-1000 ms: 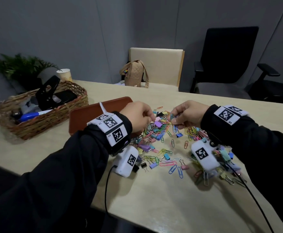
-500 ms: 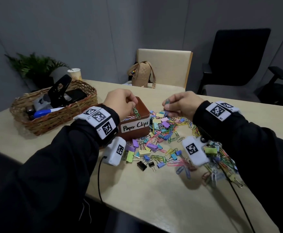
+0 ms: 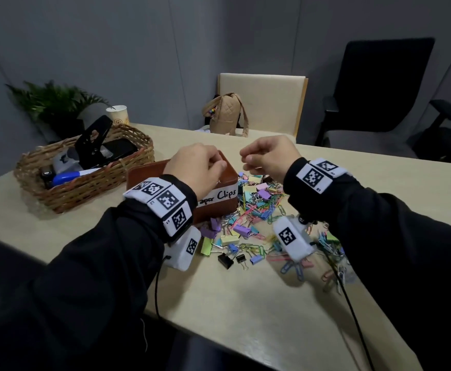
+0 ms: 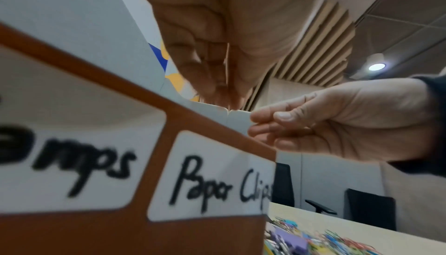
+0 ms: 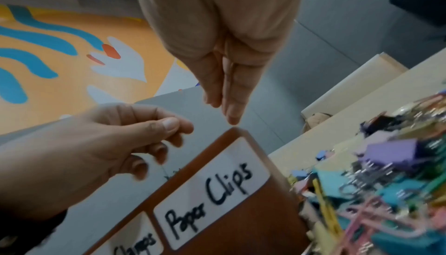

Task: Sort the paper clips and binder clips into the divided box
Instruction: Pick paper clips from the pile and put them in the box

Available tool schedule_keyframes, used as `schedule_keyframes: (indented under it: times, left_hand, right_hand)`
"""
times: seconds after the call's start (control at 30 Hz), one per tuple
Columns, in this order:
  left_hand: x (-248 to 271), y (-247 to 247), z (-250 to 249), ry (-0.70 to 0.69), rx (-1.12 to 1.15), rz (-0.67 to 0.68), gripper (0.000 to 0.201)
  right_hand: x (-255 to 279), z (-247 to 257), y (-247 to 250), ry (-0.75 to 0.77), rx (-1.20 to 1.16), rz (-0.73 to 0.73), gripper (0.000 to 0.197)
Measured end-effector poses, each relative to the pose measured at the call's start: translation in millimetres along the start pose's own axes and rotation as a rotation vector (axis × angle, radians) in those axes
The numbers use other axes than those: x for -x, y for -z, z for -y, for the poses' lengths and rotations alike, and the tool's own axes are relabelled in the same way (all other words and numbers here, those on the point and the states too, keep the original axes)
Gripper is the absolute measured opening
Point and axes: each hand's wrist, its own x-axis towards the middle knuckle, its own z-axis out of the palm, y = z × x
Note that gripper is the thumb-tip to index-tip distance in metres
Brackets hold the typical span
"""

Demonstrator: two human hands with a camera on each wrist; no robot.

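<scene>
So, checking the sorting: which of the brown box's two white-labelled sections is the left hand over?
The one labelled "Paper Clips", at the brown box's end beside the loose clip pile. The left hand hovers there; the "Clamps" label sits further left.

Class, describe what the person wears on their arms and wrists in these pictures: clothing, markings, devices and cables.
Both arms are in long black sleeves. The left wrist and right wrist each carry a white band printed with square black-and-white code markers. Under each wrist hangs a small white camera unit, also code-marked, with a thin black cable trailing down. Both hands are bare.
</scene>
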Motion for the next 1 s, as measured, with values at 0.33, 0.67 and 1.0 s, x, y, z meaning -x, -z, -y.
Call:
schedule_keyframes:
  times: [0.33,0.67,1.0]
  left_hand:
    - [6,-39,-42,-0.087,0.001,0.397,0.017]
    - [-3,-50,-49,-0.038,-0.073,0.530,0.025]
    - [-7,-67,-59,-0.169,-0.116,0.653,0.038]
  right_hand:
    - [7,-35,30,-0.105,1.199,0.356,0.038]
    - [14,-42,31,-0.098,1.312,0.507,0.060]
    - [32,-47,40,-0.043,1.292,0.570,0.011]
